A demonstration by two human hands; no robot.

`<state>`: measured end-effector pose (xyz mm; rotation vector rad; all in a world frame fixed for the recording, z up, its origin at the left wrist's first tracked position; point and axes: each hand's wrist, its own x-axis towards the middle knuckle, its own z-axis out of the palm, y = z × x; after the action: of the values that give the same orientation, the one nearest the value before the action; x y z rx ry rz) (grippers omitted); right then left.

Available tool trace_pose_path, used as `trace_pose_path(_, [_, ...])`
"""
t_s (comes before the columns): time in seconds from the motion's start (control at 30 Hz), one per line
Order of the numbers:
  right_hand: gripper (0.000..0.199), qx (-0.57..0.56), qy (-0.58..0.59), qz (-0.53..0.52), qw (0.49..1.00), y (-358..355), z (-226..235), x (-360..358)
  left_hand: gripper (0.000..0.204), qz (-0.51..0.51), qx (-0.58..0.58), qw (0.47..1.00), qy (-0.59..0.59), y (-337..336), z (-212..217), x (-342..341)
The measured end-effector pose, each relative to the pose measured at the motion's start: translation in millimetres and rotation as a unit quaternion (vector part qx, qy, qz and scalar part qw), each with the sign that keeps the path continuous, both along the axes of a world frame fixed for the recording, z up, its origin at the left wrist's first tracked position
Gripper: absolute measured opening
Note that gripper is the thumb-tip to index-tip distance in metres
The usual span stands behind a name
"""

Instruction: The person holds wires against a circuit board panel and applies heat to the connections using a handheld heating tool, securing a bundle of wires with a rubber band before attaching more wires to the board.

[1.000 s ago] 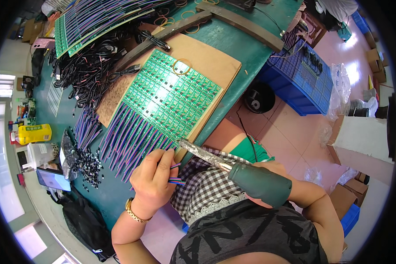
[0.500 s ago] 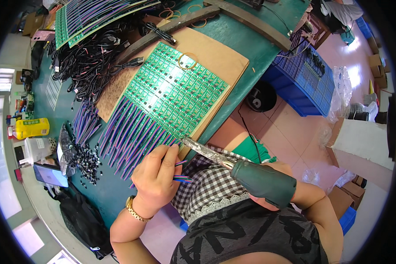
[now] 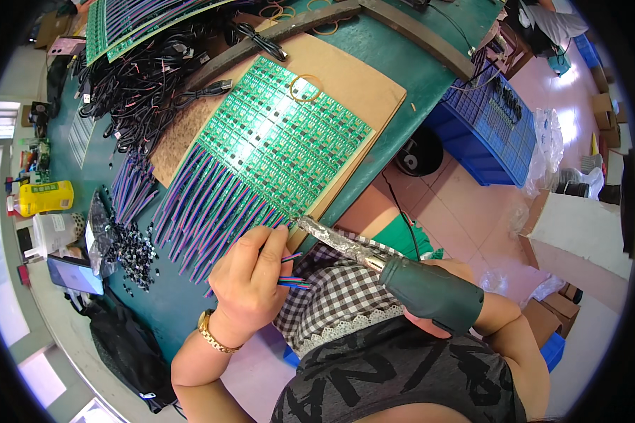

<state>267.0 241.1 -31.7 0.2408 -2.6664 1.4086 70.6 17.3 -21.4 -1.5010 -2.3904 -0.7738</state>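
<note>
A green panel of small circuit boards (image 3: 289,134) lies on a brown board (image 3: 374,92). Rows of thin coloured wires (image 3: 204,211) run from its near-left edge. My left hand (image 3: 250,282) is closed on a few loose wires (image 3: 294,283), whose ends stick out to the right. Its fingertips pinch at the panel's near corner, where the exact contact is too small to make out. My right hand (image 3: 455,270) is wrapped round the dark green handle of a soldering iron (image 3: 434,292). The iron's worn metal end points at that same corner, close to my left fingertips.
Black cables (image 3: 144,92) are heaped at the far left, beside a wooden bar (image 3: 275,39). Small black parts (image 3: 134,254), a yellow bottle (image 3: 44,198) and a phone (image 3: 75,273) sit to the left. A blue crate (image 3: 483,127) stands at the right.
The whole view has shifted slightly. The iron's end and my left hand stay near the panel's corner, with little visible movement against it. Both grips are the same.
</note>
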Motion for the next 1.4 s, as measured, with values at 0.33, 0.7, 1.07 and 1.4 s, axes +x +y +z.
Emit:
trace_pose_path(0.33, [0.033,-0.031,-0.009,-0.026,0.999,-4,4,-4,0.035,0.006,-0.001,1.0,-0.018,2,3,-1])
trace_pose_path(0.7, [0.033,0.003,0.002,0.002,1.0,0,7,-4,0.035,0.002,-0.005,0.999,-0.032,0,3,-1])
trace_pose_path(1.07, [0.026,-0.165,-0.129,-0.043,0.977,-7,-1,11,0.035,0.016,-0.017,0.998,-0.063,1,7,1])
trace_pose_path(1.4, [0.021,-0.155,-0.111,-0.011,0.982,-2,6,9,0.035,0.018,-0.043,0.998,-0.045,1,11,3])
